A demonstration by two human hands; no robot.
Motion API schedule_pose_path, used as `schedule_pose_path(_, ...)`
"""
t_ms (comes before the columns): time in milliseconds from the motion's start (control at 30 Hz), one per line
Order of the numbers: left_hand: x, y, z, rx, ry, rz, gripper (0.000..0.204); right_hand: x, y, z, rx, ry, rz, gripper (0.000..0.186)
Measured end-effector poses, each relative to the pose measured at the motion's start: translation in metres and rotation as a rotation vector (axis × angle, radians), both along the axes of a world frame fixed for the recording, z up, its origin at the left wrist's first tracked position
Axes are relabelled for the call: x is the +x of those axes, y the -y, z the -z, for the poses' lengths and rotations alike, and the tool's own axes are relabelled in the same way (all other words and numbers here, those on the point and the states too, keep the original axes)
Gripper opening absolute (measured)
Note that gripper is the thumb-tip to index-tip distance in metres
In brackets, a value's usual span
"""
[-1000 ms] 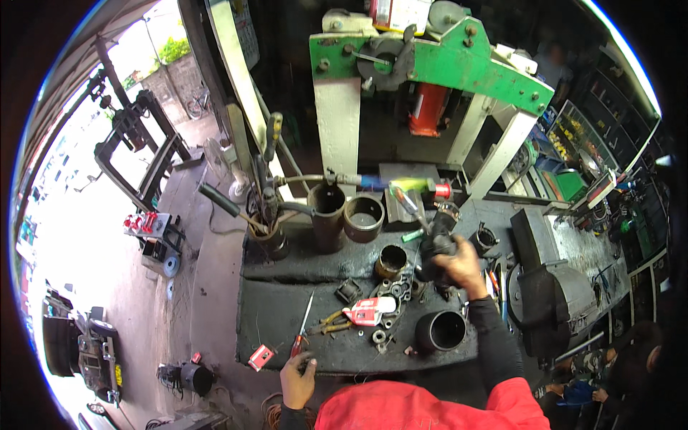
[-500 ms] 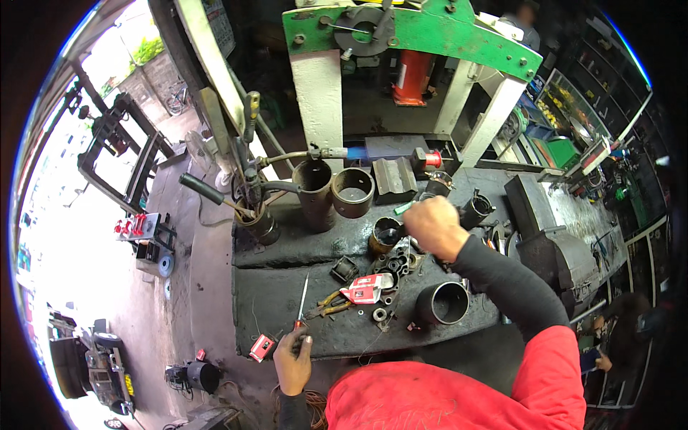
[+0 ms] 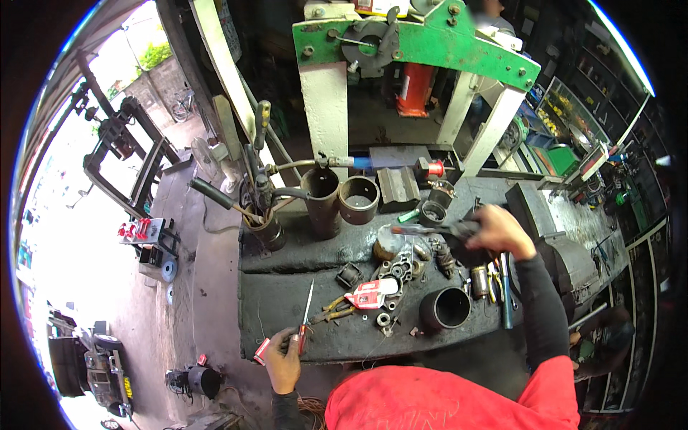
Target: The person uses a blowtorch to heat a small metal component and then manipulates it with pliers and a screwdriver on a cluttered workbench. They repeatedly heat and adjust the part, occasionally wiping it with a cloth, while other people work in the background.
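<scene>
My left hand [image 3: 284,364] is closed at the front edge of the bench, its fingers on the red handle of a screwdriver [image 3: 308,309] whose long thin blade points away from me. A small red-and-white box [image 3: 261,350] is partly hidden by that hand. Over the right side of the bench, my right hand [image 3: 504,231] grips a long dark tool [image 3: 436,229], too blurred for its kind to show. The tool reaches left toward a rusty can [image 3: 388,245]. Below it lie a metal housing [image 3: 398,269] and a torn red-and-white carton [image 3: 368,294].
Yellow-handled pliers [image 3: 337,309] lie near the carton, a black cylinder [image 3: 446,309] to its right. Farther back stand two open metal cylinders [image 3: 320,204] and a torch with a blue flame [image 3: 358,163]. A green press frame [image 3: 423,41] rises behind. Another person [image 3: 609,333] is at right.
My right hand has moved right, away from the rusty can, and the long dark tool now shows in it. My left hand has shifted slightly left and nearer me, covering part of the small box.
</scene>
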State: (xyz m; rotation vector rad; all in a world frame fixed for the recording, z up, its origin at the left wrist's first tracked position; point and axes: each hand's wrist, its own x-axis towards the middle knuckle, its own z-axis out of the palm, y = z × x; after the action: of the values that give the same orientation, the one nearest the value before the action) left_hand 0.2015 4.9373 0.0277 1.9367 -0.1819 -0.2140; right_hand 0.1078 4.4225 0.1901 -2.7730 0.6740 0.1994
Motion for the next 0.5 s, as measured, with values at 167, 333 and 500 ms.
schedule_pose_path(167,0.029,0.005,-0.014,-0.004,0.001,-0.087,0.019,-0.058,-0.006,0.069,0.644,0.372,0.402,0.053)
schedule_pose_path(333,0.05,0.033,-0.059,-0.015,0.145,-0.048,0.018,-0.034,-0.022,0.14,0.84,0.729,0.361,0.049)
schedule_pose_path(500,0.075,0.078,-0.127,-0.085,0.356,0.018,0.02,0.013,-0.021,0.169,0.878,0.683,0.467,0.037)
